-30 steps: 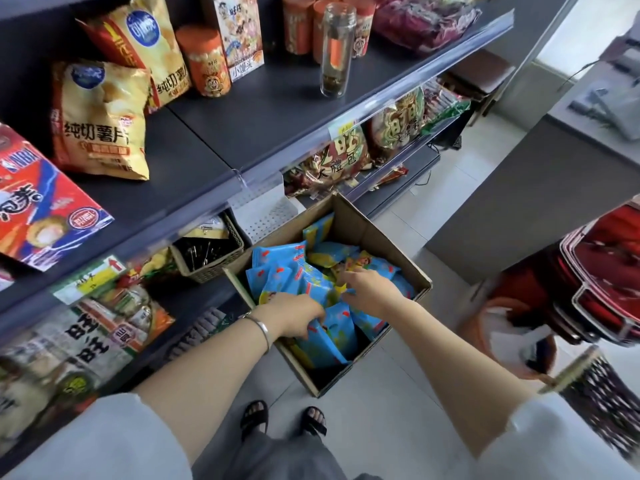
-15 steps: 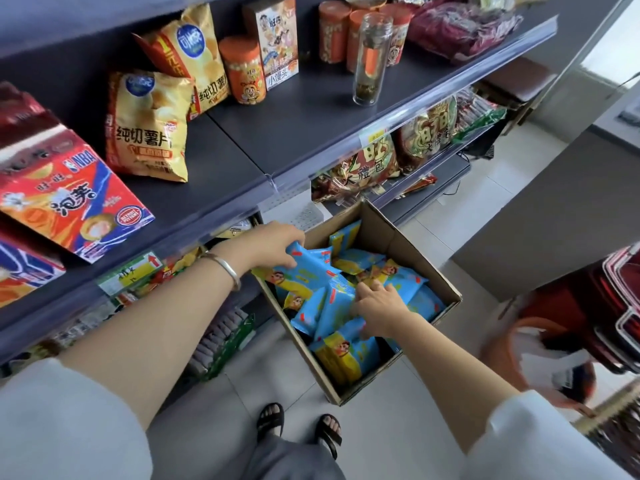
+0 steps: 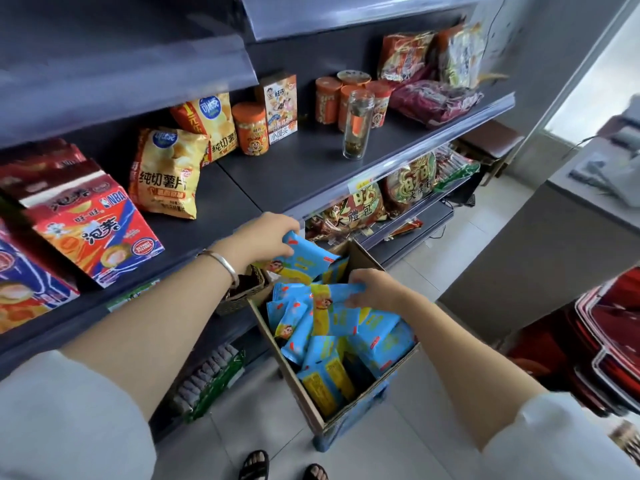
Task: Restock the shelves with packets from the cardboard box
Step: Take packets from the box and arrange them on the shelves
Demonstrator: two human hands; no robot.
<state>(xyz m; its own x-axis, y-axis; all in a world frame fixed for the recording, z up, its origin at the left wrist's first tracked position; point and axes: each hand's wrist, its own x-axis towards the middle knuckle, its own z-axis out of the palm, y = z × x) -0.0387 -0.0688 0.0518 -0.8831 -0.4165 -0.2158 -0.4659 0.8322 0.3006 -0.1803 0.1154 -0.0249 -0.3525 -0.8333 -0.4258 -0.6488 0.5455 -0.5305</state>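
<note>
A view from above of shop shelving and a tiled floor [image 3: 433, 438]. At far left, red snack boxes [image 3: 93, 233] lean on a dark grey shelf [image 3: 294, 171]. To their right on the same shelf stand yellow crisp bags [image 3: 166, 171], an orange tub [image 3: 250, 128] and, further right, a clear glass bottle [image 3: 357, 124], upright near the front edge.

The person's left hand [image 3: 263, 237], with a silver bangle [image 3: 221, 261] on the wrist, is just in front of the shelf's edge. Its fingers [image 3: 278, 251] are clenched round the upper end of a blue packet [image 3: 306, 259], held above the far corner of the box. Under the wrist, a small wicker basket [image 3: 242, 294] sits lower down in the shelving.

The cardboard box [image 3: 349, 415] stands open on the floor, just beside the shelving. Many blue and yellow packets [image 3: 374, 341] lie loosely piled inside it.

The right hand [image 3: 381, 291] is over the middle of the box. Its fingers [image 3: 356, 300] and thumb pinch the edge of a second blue packet [image 3: 334, 310] on top of the pile; I cannot tell whether it is lifted clear.

At far right is a glossy red object [image 3: 609, 344], blurred. At the bottom, toes in black sandals [image 3: 255, 465] show.
</note>
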